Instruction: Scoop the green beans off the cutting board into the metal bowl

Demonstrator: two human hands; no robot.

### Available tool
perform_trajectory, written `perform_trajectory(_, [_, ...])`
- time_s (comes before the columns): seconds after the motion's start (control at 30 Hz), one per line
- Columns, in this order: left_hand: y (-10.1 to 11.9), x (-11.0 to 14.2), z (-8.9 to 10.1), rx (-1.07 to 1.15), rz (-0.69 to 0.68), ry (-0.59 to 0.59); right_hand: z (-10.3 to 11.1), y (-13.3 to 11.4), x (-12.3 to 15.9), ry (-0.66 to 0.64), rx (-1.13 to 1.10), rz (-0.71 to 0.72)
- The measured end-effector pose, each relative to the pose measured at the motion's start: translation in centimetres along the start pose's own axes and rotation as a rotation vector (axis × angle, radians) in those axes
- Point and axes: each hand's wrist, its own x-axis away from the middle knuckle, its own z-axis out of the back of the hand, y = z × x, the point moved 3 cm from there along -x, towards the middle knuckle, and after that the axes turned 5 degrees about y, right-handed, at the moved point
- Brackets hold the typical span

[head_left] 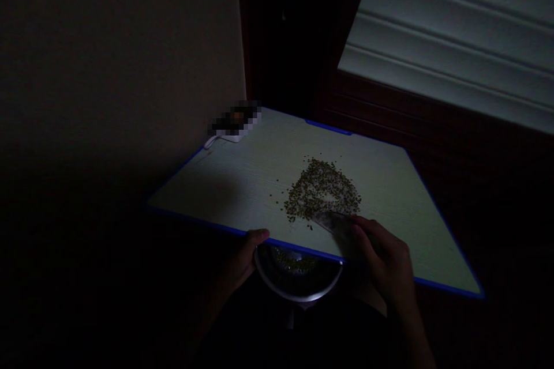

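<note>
Right hand (383, 256) grips a flat blade (332, 223) at small seeds (322, 190); left hand (244, 259) curls over the smooth board (242, 184).

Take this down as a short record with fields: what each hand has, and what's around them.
Right hand: holds a flat metal blade on the board, at the near side of the seeds.
Left hand: at the board's near edge, above the bowl.
Board: pale board with blue edging.
Seeds: small greenish seeds, spread in a loose patch.
Bowl: steel bowl below the near edge, seeds inside.
Far corner: pixelated object with white cable.
</note>
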Motion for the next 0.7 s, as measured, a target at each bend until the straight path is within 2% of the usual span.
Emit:
perform_trajectory(0.07, [0.6, 0.5, -0.3, -0.013, 0.009, 0.037, 0.0, 0.0, -0.3, -0.045, 0.005, 0.008])
perform_trajectory(0.2, [0.8, 1.0, -1.2, 0.029, 0.085, -0.010, 0.2, -0.3, -1.6, -0.120, 0.017, 0.111])
perform_trajectory(0.3, [0.7, 0.9, -1.6, 0.074, 0.088, -0.010, 0.4, -0.6, -3.6, -0.170, 0.006, 0.186])
perform_trajectory(0.43, [0.3, 0.7, -1.3, 0.029, 0.090, 0.063, 0.4, -1.4, -7.6, -0.375, -0.070, 0.266])
perform_trajectory(0.53, [0.2, 0.8, -1.1, 0.033, 0.107, 0.059, -0.3, -2.2, -10.4, -0.534, -0.116, 0.342])
perform_trajectory(0.63, [0.0, 1.0, -1.2, 0.077, 0.147, 0.062, -1.8, -2.4, -11.8, -0.675, -0.203, 0.392])
perform_trajectory(0.7, [-0.1, 1.1, -1.3, 0.102, 0.173, 0.054, -2.4, -2.0, -12.0, -0.696, -0.250, 0.384])
